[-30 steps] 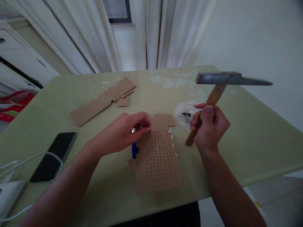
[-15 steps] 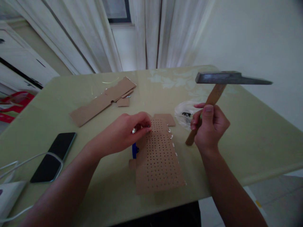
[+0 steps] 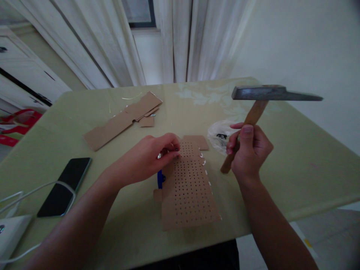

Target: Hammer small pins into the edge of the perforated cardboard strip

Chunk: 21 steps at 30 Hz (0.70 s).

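A piece of brown cardboard (image 3: 191, 187), punched with rows of small holes, lies in front of me. At its upper left my left hand (image 3: 146, 159) is closed in a pinch on a small nail (image 3: 176, 150), mostly hidden by the fingertips. My right hand (image 3: 250, 150) grips the wooden handle of a hammer (image 3: 258, 93), held up to the right of the cardboard. The hammer's metal head is raised, its long thin end pointing right. From under the cardboard's left edge sticks a blue object (image 3: 160, 179), mostly covered.
Behind the right hand lies a clear plastic bag (image 3: 218, 135). Cardboard strips (image 3: 120, 122) rest at the back left, and another small cardboard piece (image 3: 196, 141) lies behind the punched one. A phone (image 3: 66, 185) and a white cable (image 3: 28, 190) are at left on the table (image 3: 303, 176).
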### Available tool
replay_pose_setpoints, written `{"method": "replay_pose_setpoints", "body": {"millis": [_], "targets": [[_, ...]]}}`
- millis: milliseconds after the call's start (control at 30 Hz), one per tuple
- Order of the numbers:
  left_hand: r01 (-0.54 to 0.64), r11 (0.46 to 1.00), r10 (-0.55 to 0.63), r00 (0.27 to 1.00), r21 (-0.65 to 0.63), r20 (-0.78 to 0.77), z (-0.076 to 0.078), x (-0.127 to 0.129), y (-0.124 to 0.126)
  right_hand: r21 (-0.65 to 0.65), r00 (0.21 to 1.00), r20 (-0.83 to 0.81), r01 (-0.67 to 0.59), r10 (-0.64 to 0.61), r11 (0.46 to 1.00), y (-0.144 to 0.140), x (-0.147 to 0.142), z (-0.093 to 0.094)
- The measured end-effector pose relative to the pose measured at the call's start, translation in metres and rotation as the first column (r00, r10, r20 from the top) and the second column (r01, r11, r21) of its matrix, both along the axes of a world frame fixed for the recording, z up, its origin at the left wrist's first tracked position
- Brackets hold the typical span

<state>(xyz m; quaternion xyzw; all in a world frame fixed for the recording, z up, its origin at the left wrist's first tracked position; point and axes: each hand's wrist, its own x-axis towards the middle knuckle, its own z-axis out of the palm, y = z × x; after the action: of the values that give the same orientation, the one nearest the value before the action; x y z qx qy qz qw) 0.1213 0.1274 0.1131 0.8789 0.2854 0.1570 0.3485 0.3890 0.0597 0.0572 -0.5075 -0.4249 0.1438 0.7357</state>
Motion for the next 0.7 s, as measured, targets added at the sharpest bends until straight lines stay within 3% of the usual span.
{"method": "replay_pose_setpoints", "body": {"millis": [700], "targets": [[-0.001, 1.0, 0.002, 0.999, 0.024, -0.04, -0.0006, 0.0, -0.0017, -0.012, 1.0, 0.003, 0.005, -0.005, 1.0, -0.0005, 0.0001, -0.0002]]}}
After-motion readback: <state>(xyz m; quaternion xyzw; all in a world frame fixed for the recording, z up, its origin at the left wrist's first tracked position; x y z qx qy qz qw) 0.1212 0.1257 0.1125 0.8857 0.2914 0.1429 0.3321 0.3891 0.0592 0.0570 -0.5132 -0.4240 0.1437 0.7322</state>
